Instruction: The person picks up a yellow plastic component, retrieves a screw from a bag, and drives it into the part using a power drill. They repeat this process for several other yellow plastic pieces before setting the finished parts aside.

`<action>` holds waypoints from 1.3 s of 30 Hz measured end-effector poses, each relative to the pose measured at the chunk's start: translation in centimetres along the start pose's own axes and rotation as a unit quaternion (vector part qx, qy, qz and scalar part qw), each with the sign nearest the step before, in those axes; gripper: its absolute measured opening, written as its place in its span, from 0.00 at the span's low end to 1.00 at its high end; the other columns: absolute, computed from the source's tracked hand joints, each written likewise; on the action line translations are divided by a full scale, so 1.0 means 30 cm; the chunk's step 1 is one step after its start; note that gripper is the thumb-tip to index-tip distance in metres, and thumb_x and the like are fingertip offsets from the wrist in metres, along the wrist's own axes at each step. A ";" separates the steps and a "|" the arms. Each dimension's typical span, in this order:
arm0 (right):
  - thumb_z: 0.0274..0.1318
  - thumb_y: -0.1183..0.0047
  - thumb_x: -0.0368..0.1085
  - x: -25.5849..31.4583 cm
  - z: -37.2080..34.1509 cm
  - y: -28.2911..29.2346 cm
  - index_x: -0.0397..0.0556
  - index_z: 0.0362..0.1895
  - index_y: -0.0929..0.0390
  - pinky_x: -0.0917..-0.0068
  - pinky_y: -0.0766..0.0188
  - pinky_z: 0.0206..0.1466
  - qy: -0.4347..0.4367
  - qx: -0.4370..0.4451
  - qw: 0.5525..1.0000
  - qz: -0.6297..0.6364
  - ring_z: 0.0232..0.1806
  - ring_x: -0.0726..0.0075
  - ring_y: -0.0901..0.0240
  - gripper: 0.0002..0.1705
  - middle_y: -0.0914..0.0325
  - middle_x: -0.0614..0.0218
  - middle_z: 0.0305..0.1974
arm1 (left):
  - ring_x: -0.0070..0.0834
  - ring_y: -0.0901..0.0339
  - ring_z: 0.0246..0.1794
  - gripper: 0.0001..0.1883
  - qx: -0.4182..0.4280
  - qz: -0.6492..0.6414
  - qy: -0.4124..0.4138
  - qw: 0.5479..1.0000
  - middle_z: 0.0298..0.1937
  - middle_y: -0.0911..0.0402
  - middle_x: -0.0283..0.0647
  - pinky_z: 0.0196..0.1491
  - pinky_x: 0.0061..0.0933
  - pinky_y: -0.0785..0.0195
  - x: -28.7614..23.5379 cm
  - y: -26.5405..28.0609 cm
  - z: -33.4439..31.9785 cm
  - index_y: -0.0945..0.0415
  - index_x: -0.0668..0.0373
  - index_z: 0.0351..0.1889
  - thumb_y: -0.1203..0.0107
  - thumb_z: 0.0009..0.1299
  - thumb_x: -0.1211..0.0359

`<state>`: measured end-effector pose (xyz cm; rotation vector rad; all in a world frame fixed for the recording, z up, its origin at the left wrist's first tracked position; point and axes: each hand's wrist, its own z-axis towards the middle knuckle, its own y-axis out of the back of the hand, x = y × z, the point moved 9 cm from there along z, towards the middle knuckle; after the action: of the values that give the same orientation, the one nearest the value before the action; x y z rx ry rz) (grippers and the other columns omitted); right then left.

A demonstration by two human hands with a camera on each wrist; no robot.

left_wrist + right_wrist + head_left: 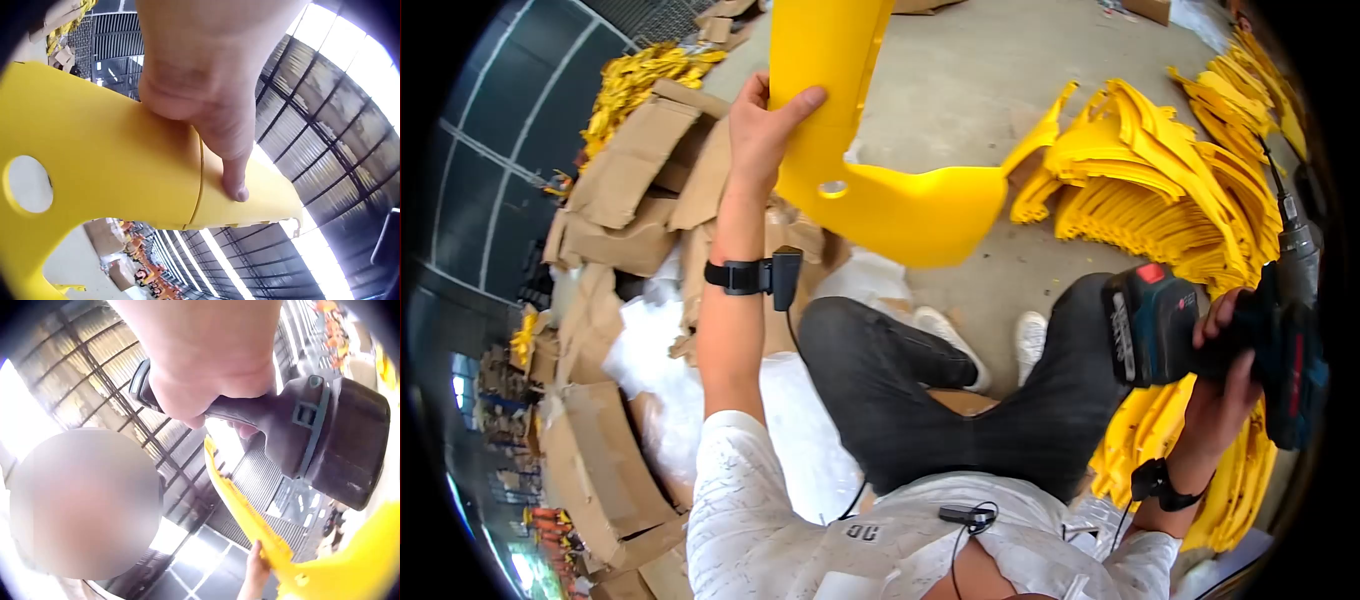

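Observation:
A large curved yellow plastic part (920, 215) with an oval hole is held up by the left hand (765, 130), its thumb lying across the face. In the left wrist view the thumb of that hand (212, 106) presses the yellow panel (125, 162) beside a seam. The right hand (1225, 370) grips the handle of a dark cordless drill (1285, 350), whose battery points toward the person's knee. The right wrist view shows the right hand (212, 381) wrapped round the drill (300, 425), with the yellow part (250, 519) beyond it.
Stacked yellow parts (1140, 190) lie on the floor at the right, with more beside the right forearm. Flattened cardboard boxes (630, 160) and white plastic wrap (655, 340) are heaped at the left. The person's knees and shoes (1030, 340) are below the yellow part.

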<state>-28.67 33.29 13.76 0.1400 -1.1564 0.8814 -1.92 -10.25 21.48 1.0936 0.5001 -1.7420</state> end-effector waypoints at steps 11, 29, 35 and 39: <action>0.55 0.45 0.26 -0.195 -0.179 -0.505 0.41 0.42 0.24 0.75 0.30 0.29 -0.266 0.157 0.914 0.263 0.27 0.71 0.28 0.09 0.24 0.63 0.32 | 0.30 0.24 0.52 0.28 0.031 -0.052 -0.160 0.985 0.51 0.23 0.37 0.57 0.34 0.32 -0.355 0.095 -0.121 0.33 0.61 0.56 0.38 0.67 0.53; 0.52 0.34 0.34 -0.295 -0.234 -0.695 0.47 0.34 0.21 0.82 0.32 0.28 -0.328 0.225 0.883 0.248 0.25 0.83 0.29 0.09 0.23 0.75 0.27 | 0.18 0.39 0.29 0.26 0.083 -0.120 -0.155 0.977 0.38 0.35 0.32 0.34 0.19 0.41 -0.424 0.060 -0.276 0.31 0.52 0.42 0.37 0.62 0.43; 0.53 0.36 0.34 -0.285 -0.221 -0.716 0.47 0.34 0.21 0.82 0.34 0.29 -0.320 0.229 0.876 0.277 0.25 0.83 0.31 0.08 0.25 0.76 0.26 | 0.19 0.39 0.29 0.26 0.095 -0.159 -0.153 0.971 0.39 0.35 0.33 0.33 0.18 0.40 -0.417 0.062 -0.274 0.31 0.53 0.44 0.37 0.62 0.44; 0.53 0.36 0.33 -0.285 -0.218 -0.726 0.48 0.34 0.22 0.83 0.36 0.29 -0.313 0.234 0.878 0.275 0.25 0.84 0.32 0.07 0.26 0.77 0.25 | 0.19 0.40 0.29 0.27 0.101 -0.159 -0.157 0.969 0.38 0.36 0.33 0.33 0.18 0.41 -0.426 0.058 -0.273 0.30 0.54 0.45 0.37 0.62 0.44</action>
<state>-10.33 17.60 10.94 0.5432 -1.5971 1.7051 4.71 1.64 28.39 0.8826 0.3150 -2.2432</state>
